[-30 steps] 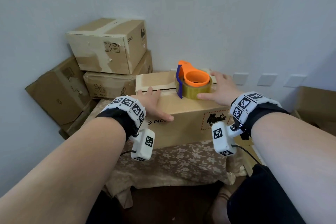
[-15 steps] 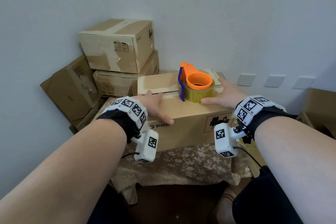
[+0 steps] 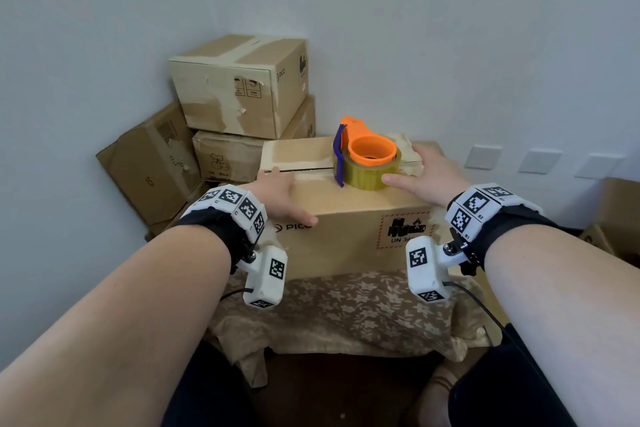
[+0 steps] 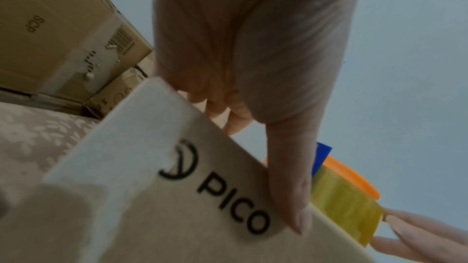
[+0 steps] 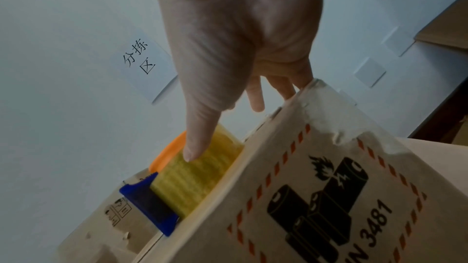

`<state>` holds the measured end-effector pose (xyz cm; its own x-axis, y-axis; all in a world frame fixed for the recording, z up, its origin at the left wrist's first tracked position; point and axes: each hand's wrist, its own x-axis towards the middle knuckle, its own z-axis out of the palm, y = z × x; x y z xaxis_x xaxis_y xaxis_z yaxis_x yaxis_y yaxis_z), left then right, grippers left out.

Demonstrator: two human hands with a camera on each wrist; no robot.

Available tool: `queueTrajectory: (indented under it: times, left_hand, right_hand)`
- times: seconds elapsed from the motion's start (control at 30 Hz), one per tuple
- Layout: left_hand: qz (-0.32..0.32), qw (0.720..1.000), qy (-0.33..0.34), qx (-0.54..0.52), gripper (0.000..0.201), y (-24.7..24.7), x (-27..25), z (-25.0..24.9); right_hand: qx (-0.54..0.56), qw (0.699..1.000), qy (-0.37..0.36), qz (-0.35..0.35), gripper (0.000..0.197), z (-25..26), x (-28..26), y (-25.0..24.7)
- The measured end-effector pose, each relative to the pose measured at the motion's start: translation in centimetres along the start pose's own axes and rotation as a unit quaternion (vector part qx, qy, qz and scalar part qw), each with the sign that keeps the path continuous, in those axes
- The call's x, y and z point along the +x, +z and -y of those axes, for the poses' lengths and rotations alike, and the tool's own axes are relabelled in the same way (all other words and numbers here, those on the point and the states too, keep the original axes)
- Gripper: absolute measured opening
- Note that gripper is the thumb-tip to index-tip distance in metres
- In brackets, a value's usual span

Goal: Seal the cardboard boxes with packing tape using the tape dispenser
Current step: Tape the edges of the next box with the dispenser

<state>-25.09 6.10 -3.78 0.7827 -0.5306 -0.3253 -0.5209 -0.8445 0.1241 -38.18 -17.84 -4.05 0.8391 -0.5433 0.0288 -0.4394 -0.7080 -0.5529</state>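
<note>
Hands flat, fingers straight: left hand (image 3: 282, 196) on box (image 3: 349, 218) top, right hand (image 3: 427, 175) thumb touching tape dispenser (image 3: 367, 158).

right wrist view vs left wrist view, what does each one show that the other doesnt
Only the right wrist view shows the red-bordered battery label on the box, a paper sign on the wall, and the right hand's thumb against the yellow tape roll.

Only the left wrist view shows the PICO logo, the left hand on the box edge, and the SCP box.

Both show the tape dispenser's orange and blue parts.
</note>
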Motion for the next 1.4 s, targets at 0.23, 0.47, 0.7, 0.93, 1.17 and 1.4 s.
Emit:
queueTrajectory:
  times: [0.23,0.47,0.7,0.93,1.17,1.4]
  left_hand:
    - [-0.016,0.999,0.032,0.004,0.118,-0.2,1.3,0.9]
    - [-0.007,0.999,0.041,0.03,0.123,-0.4,2.7,0.4]
    - [-0.007,0.998,0.047,0.031,0.127,-0.5,3.5,1.1]
    - [-0.003,0.998,0.054,0.038,0.129,-0.8,3.7,1.5]
    - [-0.003,0.998,0.062,0.033,0.128,-0.8,3.7,1.7]
    - [-0.015,0.997,0.074,0.031,0.127,-0.8,3.5,1.9]
  right_hand:
    - [-0.004,1.0,-0.023,0.019,0.099,1.5,1.2,0.6]
    - [-0.013,0.999,-0.015,0.042,0.104,1.4,2.6,0.6]
    - [-0.07,0.989,-0.126,-0.022,0.073,6.0,3.2,0.8]
    - [-0.189,0.966,-0.178,0.013,0.046,7.7,4.1,2.8]
    - [-0.138,0.982,-0.109,0.063,0.034,8.2,5.7,3.0]
    - [0.151,0.984,-0.063,0.066,0.028,8.7,6.0,1.1]
